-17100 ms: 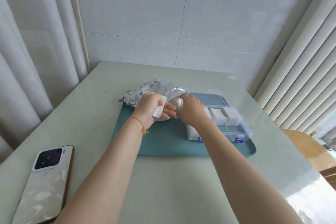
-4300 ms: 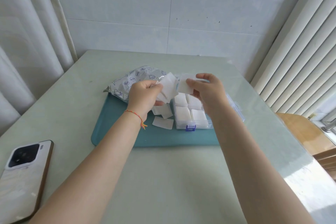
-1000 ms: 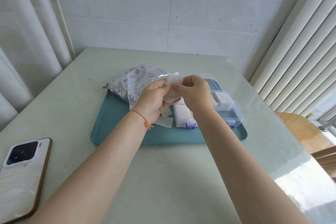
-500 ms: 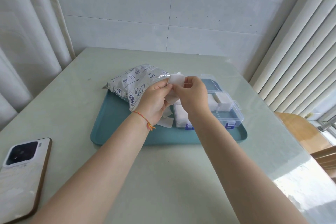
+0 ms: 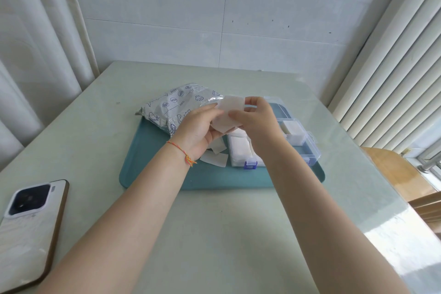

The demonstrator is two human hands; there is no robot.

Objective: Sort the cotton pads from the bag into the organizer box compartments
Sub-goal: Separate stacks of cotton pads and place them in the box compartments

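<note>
My left hand (image 5: 199, 127) and my right hand (image 5: 256, 118) hold a small stack of white cotton pads (image 5: 228, 113) between them, above the teal tray (image 5: 155, 164). My right thumb and fingers pinch the top pad. The silver printed bag (image 5: 177, 105) lies at the tray's far left, behind my left hand. The clear organizer box (image 5: 307, 148) stands open on the right of the tray, with white pads in its compartments (image 5: 239, 145). Two or three loose pads (image 5: 214, 159) lie on the tray under my left wrist.
A phone (image 5: 28, 229) lies face down at the table's near left edge. Curtains hang at the left, blinds at the right, a tiled wall behind the table. A wooden chair seat (image 5: 393, 172) shows to the right of the table.
Both hands have lifted the stack a little and my right fingers have spread on the top pad. Box, bag and loose pads lie as before.
</note>
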